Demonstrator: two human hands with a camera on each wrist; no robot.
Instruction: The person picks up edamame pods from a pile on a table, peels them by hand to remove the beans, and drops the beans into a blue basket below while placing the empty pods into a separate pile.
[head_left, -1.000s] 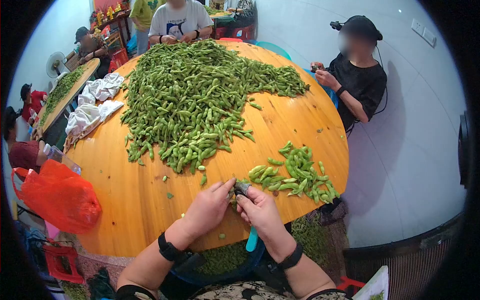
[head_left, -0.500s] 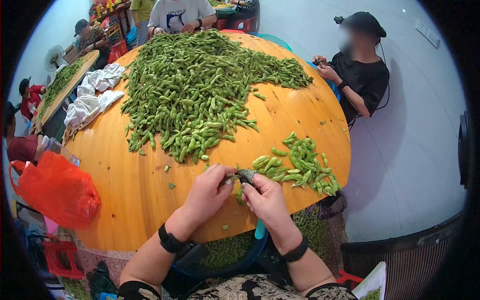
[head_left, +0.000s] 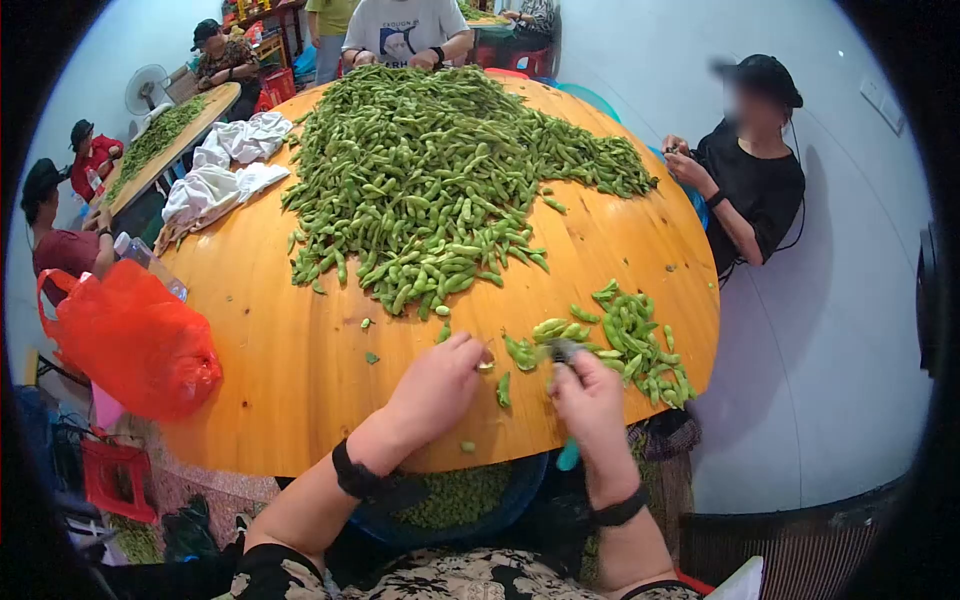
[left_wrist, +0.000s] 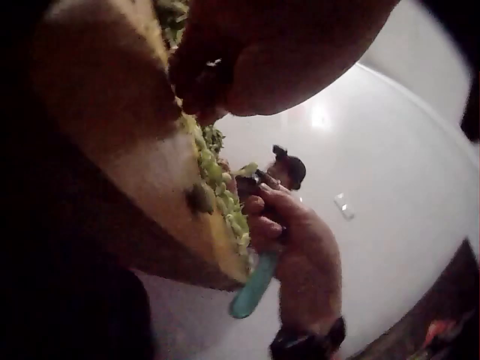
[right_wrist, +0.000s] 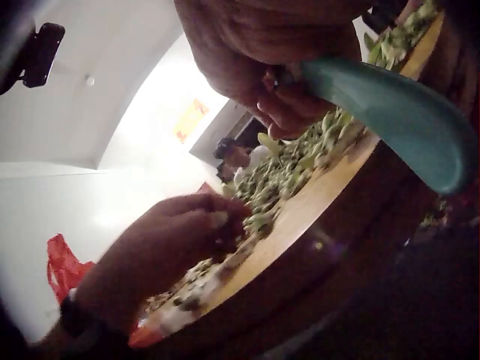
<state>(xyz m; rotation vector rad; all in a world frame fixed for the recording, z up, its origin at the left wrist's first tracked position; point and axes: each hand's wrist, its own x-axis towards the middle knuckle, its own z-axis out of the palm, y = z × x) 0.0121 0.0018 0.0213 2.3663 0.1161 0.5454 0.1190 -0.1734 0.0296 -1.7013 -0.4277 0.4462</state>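
Observation:
A large heap of green soybean pods (head_left: pixel 420 190) covers the middle of the round wooden table (head_left: pixel 300 400). Near its front edge, my left hand (head_left: pixel 435 380) has its fingertips bent together around a small pale bean (head_left: pixel 487 366). My right hand (head_left: pixel 590 400) grips a tool with a teal handle (right_wrist: pixel 397 112); the handle sticks out below the fist, its working end largely hidden. A grey wrap covers a fingertip there, beside a green pod (left_wrist: pixel 247 169). One loose pod (head_left: pixel 503 389) lies between the hands, and a smaller pile of pods (head_left: pixel 635 335) lies beyond the right hand.
A blue basin (head_left: pixel 525 500) holding green beans sits below the table edge. At left are a red plastic bag (head_left: pixel 130 340) and white cloths (head_left: pixel 215 190). A person in black (head_left: pixel 750 190) sits at the right; others work around the far side and at another table.
My hands were together at the tool and have drawn apart, the right one moving right with the teal handle. A loose pod now shows on the table between them. The head view has shifted.

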